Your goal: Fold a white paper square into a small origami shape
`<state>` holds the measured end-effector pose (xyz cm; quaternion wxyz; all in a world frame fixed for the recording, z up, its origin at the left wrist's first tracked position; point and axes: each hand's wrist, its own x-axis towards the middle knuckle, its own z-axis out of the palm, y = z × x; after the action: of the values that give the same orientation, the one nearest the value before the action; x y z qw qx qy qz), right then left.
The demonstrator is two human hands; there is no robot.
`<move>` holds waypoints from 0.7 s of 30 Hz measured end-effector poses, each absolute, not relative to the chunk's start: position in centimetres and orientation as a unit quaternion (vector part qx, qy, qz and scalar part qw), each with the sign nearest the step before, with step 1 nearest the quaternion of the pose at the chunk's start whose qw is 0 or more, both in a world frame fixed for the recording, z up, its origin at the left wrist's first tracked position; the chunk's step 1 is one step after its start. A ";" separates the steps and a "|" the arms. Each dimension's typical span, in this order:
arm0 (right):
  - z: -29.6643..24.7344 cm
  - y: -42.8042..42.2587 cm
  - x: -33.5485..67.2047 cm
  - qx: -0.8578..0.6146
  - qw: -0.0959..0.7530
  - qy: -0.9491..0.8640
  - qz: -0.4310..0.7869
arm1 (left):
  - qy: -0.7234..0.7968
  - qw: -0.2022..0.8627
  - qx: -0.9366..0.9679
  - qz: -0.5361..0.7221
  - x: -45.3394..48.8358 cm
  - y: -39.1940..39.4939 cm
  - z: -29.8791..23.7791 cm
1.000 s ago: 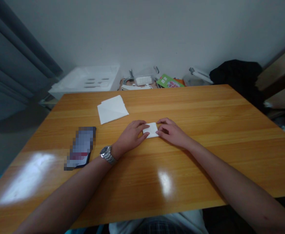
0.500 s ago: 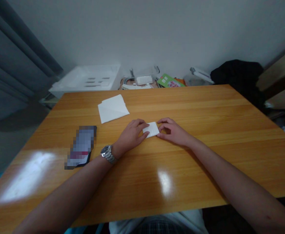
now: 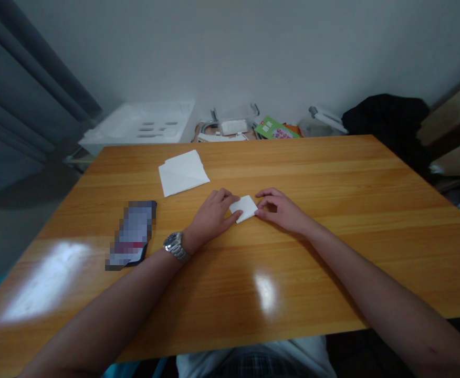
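A small folded white paper lies on the wooden table near its middle. My left hand, with a metal watch on its wrist, pinches the paper's left edge with curled fingers. My right hand holds the paper's right edge, its fingertips closed on it. The piece sits slightly turned between both hands. A larger folded white sheet rests farther back to the left, untouched.
A dark phone lies on the table left of my left arm. Behind the table's far edge are a white tray, a green packet, small clutter and a black bag. A grey curtain hangs at the left.
The small paper has turned a little between my fingers, one corner now pointing down. Both hands stay at its edges, hardly shifted.
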<state>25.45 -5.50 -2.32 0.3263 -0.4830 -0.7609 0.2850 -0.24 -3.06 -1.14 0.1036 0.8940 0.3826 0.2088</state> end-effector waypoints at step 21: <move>-2.9 -5.8 24.4 -0.530 0.344 -0.745 0.215 | 0.384 0.088 0.898 0.197 -0.2 -3.2 -1.0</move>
<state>24.38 -5.78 -2.87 0.3438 -0.5296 -0.7451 0.2145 -0.23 -3.21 -1.01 0.0881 0.8979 0.3836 0.1973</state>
